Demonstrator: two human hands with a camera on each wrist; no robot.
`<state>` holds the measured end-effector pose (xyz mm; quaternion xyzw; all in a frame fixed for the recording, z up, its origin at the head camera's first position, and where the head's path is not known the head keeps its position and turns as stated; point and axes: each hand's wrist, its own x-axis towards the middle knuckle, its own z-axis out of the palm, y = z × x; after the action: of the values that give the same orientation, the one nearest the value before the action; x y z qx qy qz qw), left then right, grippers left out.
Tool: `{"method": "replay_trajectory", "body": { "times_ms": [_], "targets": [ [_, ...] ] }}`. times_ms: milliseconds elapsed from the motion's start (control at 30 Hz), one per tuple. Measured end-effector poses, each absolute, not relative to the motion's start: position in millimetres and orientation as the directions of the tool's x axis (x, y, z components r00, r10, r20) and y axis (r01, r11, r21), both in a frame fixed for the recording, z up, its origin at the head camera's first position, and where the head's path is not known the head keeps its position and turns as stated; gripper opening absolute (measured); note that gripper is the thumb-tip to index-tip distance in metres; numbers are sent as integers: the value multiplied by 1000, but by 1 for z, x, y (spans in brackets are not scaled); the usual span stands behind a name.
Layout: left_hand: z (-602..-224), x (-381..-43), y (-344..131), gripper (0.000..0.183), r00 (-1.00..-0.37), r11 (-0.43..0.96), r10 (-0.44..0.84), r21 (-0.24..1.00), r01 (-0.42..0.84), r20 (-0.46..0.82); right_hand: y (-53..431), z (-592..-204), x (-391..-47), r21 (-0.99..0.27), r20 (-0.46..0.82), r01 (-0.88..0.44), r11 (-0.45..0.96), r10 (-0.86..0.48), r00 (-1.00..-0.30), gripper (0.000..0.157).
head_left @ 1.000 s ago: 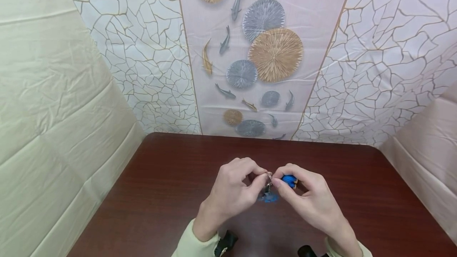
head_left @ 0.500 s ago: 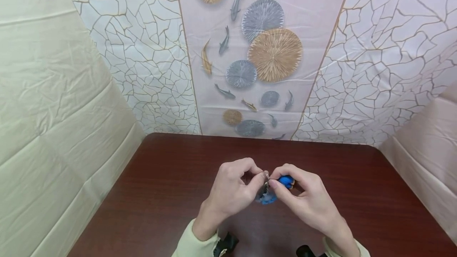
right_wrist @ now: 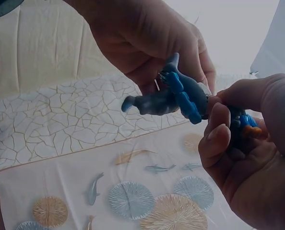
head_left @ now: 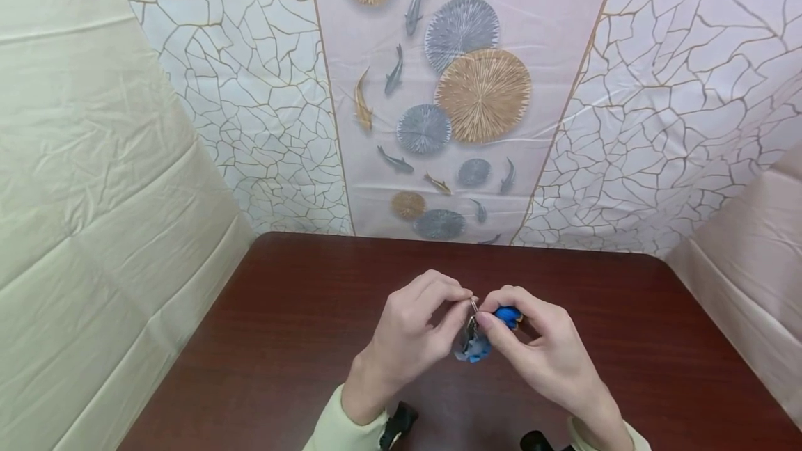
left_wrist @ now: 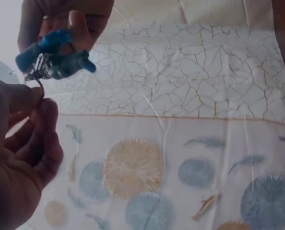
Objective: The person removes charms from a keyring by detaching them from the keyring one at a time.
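Note:
My left hand (head_left: 410, 329) pinches a thin metal key ring (head_left: 474, 305) between thumb and forefinger. From the ring hangs a blue and grey figure charm (head_left: 474, 349) on metal links, seen close by in the left wrist view as a small figure (left_wrist: 68, 64) with a curved metal ring (left_wrist: 41, 89) under it. Thumb and forefinger of my right hand (head_left: 548, 336) pinch right beside the ring. A second blue piece (head_left: 509, 317), with orange parts (right_wrist: 252, 131) in the right wrist view, lies within that hand's fingers, partly hidden.
Both hands are above a dark red-brown table (head_left: 301, 298). Behind it hangs a patterned cloth (head_left: 438, 179) with fish and round shapes, and pale cloth (head_left: 94, 228) stands at the left side. Black wrist straps (head_left: 399, 424) sit at the sleeves.
Both hands shifted slightly left, then back right. The left fingers have risen a little and straightened over the ring, and the hanging charm shows more below the hands.

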<state>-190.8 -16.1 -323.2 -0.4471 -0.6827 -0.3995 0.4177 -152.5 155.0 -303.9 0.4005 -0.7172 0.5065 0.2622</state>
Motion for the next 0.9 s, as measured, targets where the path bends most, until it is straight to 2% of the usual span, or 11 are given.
{"method": "replay_trajectory", "body": {
  "times_ms": [133,233,533,900],
  "targets": [
    [-325,-190,-17,10,-352,250,232,294,922,907,157,-310,-156,-537,754,-818,206,-320,-574,33],
    [-326,-191,-20,12,-390,234,193,343,909,900,159,-314,-158,-532,741,-811,243,-329,-585,34],
    [-326,-197,-23,14,-394,179,186,363,914,900,171,-314,-164,-490,740,-803,340,-323,-589,35],
    [-326,-198,-26,12,-477,185,178,447,875,861,203,-334,-181,-494,629,-666,559,-299,-718,27]
  ]
}}
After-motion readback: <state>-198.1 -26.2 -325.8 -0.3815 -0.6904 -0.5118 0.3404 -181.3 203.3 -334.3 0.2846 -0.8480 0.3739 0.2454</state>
